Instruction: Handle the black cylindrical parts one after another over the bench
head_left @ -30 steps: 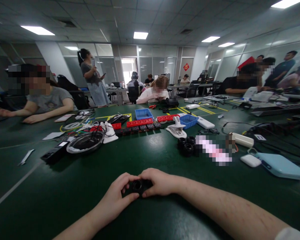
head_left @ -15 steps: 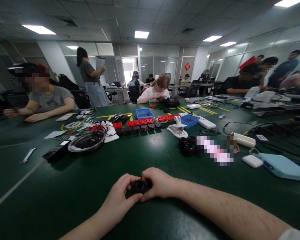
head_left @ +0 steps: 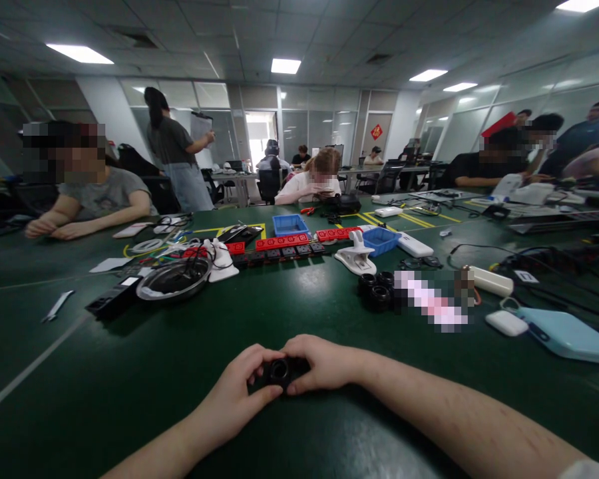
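Note:
Between my hands, low in the middle of the head view, is a small black ring-shaped part [head_left: 279, 371] with a round hole facing me. My left hand [head_left: 244, 380] pinches it from the left, with thumb below and fingers above. From the right, my right hand [head_left: 322, 364] has its thumb and fingers closed about its other side. Its exact kind is too dark to make out. Beyond my right hand stands a cluster of several similar black round parts [head_left: 379, 294] on the green table [head_left: 170, 359].
Farther off lie a metal bowl [head_left: 174, 283], red power strips [head_left: 279, 243], blue trays [head_left: 289, 226] and a white clamp base [head_left: 357, 256]. On the right are a light blue case [head_left: 572, 332] and a white earbud case [head_left: 506, 323]. Other people sit around the table.
My hands stay nearly in place around the black part; my right thumb has shifted slightly up and right. The seated person at left has drawn their hands together.

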### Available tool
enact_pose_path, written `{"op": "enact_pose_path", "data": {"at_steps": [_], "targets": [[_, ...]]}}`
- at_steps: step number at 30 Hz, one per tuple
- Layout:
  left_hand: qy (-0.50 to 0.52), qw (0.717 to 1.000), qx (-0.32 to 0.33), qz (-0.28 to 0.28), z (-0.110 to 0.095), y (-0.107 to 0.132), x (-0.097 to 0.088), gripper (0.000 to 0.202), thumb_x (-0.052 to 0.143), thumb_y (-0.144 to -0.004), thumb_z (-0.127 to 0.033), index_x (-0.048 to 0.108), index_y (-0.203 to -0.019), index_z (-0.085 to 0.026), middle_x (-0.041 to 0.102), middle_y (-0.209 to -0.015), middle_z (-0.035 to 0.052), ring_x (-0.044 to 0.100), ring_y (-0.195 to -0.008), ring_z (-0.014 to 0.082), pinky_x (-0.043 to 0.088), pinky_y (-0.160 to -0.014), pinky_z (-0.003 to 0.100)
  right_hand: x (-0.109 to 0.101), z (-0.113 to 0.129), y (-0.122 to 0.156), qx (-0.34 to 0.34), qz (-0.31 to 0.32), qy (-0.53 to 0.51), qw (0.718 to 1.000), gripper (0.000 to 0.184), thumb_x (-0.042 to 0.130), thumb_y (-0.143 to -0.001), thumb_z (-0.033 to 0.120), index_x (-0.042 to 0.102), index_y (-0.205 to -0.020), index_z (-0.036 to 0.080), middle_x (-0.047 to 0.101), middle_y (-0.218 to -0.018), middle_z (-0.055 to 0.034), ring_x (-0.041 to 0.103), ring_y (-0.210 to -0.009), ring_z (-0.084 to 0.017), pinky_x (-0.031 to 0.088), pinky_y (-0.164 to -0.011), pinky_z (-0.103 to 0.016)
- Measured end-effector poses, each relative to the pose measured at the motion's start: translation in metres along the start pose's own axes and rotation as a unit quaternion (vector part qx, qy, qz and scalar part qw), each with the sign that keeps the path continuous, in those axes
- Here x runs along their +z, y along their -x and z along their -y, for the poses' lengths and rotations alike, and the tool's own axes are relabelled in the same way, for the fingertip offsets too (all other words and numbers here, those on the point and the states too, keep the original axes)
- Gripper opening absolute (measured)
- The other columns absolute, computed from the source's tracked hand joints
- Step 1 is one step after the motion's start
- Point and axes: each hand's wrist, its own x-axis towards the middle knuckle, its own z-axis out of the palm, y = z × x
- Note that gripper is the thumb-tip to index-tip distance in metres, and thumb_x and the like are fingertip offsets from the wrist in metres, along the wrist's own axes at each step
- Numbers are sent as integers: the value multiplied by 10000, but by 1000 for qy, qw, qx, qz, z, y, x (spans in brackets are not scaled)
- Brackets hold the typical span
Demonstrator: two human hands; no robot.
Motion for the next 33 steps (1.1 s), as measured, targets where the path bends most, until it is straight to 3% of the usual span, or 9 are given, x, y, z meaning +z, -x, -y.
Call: {"op": "enact_pose_path", "data": {"at_steps": [5,17,26,30,33], "targets": [[6,1000,5,16,-1,0,-2,305,571,-760,-205,566,-1063,-242,526,-893,13,495,-771,180,396,-667,264,-2,-8,-2,-15,16,-50,999,266,717,-667,173,621,-909,116,506,-766,18,489,-717,-122,390,-640,-203],[3,1000,1,4,-1,2,2,298,591,-740,-209,566,-1035,-239,520,-877,6,489,-758,176,383,-651,257,3,-9,-3,3,5,-27,1000,279,759,-616,213,590,-820,128,469,-724,39,461,-682,-112,342,-579,-187],[-22,998,-37,-48,-11,3,7,228,622,-710,-228,589,-934,-197,534,-847,16,493,-751,190,386,-645,271,15,-1,-5,83,-62,24,994,367,766,-561,396,518,-686,157,452,-638,61,416,-569,-87,266,-484,-182],[-38,994,-47,-96,-10,3,9,202,616,-712,-206,576,-908,-181,534,-838,17,493,-745,192,392,-653,285,25,6,-9,124,-121,105,979,379,708,-590,483,522,-677,164,490,-650,26,450,-596,-126,300,-513,-221],[-30,994,-30,-101,-8,2,7,210,623,-712,-204,575,-915,-182,533,-845,15,492,-750,191,397,-656,282,29,9,-9,134,-137,129,973,374,683,-621,483,542,-738,157,535,-717,-12,492,-663,-163,345,-571,-254]]}}
